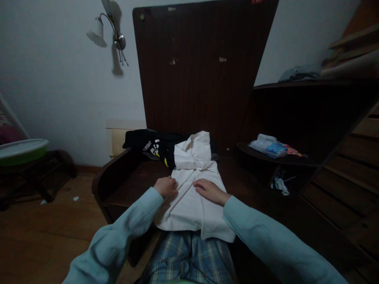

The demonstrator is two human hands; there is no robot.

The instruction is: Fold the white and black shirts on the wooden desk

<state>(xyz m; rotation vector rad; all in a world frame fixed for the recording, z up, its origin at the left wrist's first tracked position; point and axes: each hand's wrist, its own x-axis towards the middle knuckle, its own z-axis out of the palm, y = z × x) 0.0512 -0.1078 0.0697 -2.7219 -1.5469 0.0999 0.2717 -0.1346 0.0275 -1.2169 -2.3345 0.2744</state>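
Observation:
A white garment (189,213), seemingly a shirt, lies lengthwise in front of me on the dark wooden seat. Its far part is folded over, and its near hem hangs by my knees. My left hand (166,186) is at the garment's left side, fingers curled in and closed on the cloth; the fingertips are partly hidden. Flat across the right half of the cloth rests my right hand (209,191), its fingers stretched out and holding nothing. Behind the white garment, a black garment (148,144) with white and yellow print lies bunched at the back.
A dark armrest (103,181) bounds the seat on the left. To the right, a corner shelf (254,154) carries a plastic pack (268,146). A green basin (25,154) stands on a low stool at far left. A wall lamp (118,41) hangs above.

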